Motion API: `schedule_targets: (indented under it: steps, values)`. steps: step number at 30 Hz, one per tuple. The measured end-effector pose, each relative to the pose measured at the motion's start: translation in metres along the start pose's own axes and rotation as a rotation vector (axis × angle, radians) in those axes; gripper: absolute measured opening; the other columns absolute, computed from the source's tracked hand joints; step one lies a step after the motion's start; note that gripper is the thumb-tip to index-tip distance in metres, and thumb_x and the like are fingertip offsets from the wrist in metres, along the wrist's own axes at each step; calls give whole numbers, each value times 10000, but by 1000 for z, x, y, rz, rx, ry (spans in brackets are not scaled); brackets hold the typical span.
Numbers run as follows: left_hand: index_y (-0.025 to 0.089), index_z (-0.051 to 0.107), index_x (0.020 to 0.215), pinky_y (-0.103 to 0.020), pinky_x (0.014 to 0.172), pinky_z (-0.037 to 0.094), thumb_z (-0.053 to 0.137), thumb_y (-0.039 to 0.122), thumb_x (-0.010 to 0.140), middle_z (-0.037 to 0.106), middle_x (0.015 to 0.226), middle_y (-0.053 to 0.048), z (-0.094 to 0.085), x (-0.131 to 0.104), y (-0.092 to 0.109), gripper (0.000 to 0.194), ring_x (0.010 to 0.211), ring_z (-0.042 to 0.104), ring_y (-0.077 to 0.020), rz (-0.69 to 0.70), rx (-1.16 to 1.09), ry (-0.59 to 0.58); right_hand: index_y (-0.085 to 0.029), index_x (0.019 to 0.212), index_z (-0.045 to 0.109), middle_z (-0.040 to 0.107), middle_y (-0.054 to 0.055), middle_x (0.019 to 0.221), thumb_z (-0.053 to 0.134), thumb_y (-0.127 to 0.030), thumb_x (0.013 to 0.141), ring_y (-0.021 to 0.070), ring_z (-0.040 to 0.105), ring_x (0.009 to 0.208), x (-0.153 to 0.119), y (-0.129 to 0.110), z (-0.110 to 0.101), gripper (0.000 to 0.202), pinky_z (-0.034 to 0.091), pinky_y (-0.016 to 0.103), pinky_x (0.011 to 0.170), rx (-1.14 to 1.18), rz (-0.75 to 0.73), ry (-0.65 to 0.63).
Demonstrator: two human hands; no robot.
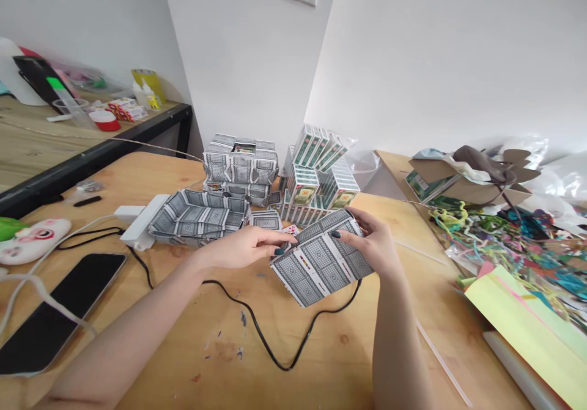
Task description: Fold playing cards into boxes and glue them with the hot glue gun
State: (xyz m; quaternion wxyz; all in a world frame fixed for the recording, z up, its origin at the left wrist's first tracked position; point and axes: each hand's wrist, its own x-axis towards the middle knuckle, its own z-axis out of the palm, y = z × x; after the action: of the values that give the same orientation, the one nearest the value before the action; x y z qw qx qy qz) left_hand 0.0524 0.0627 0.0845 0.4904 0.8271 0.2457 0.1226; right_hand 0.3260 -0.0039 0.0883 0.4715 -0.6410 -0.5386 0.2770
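Observation:
A box built from grey-patterned playing cards (316, 269) is tilted above the wooden table, between my two hands. My right hand (371, 242) grips its right end, thumb on the patterned side and fingers behind. At the left end, my left hand (247, 245) pinches the edge, thumb and forefinger together; a card face shows beside the fingertips. Behind my left hand sits an open tray made of cards (202, 214). Farther back stands a larger card-built box (241, 162). A few loose cards (266, 220) lie near it.
Stacked green-and-white card packs (305, 186) stand at the back. A black cable (284, 368) loops across the table. On the left are a phone (59, 312) and a white power strip (142, 226). Coloured scraps (513, 238), yellow paper (518, 318) and a cardboard box (449, 183) crowd the right.

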Motion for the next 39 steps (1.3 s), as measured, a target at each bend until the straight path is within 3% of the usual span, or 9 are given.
schedule_targets:
  steps: [6, 13, 22, 32, 36, 39]
  values:
    - [237, 551, 1252, -311, 977, 424, 497, 197, 850, 577, 1299, -30, 5, 1, -1, 407, 1144, 565, -173, -4, -92, 3, -190, 1138, 618, 665, 98, 1115, 808, -432, 553, 278, 601, 1024, 0, 0, 0, 661, 470, 412, 889, -6, 5, 4]
    - [230, 535, 1266, -276, 917, 447, 488, 215, 848, 597, 1272, -40, 7, -1, 5, 421, 1099, 587, -166, 42, 15, 48, -191, 1137, 621, 666, 97, 1115, 811, -427, 547, 277, 604, 1019, 0, -1, 0, 663, 469, 413, 893, -11, -1, 6]
    - [197, 546, 1237, -247, 759, 456, 477, 282, 858, 697, 978, -46, 10, -2, 9, 394, 864, 640, -162, 2, 161, 102, -199, 1136, 622, 664, 88, 1124, 809, -423, 553, 275, 603, 1025, 0, -2, 0, 652, 463, 415, 914, -23, -8, 1]
    - [213, 527, 1238, -207, 588, 391, 437, 282, 876, 636, 719, 25, 14, -3, 11, 379, 575, 547, -100, 6, 331, 115, -195, 1123, 630, 665, 93, 1127, 807, -423, 551, 278, 609, 1016, 0, -3, 1, 640, 466, 418, 912, -20, -22, 0]
    - [219, 502, 1259, -218, 589, 400, 404, 253, 892, 665, 780, 9, 18, -2, 11, 382, 587, 568, -109, 1, 378, 127, -193, 1126, 626, 669, 93, 1113, 801, -436, 558, 278, 611, 1011, -1, -4, 1, 642, 469, 422, 906, -29, -24, 7]
    - [237, 474, 1292, -240, 657, 441, 395, 224, 893, 698, 934, -18, 21, -2, 10, 406, 712, 631, -138, -7, 375, 139, -188, 1115, 631, 675, 95, 1095, 801, -446, 556, 278, 617, 997, -1, -4, 2, 638, 474, 420, 894, -35, -27, 16]
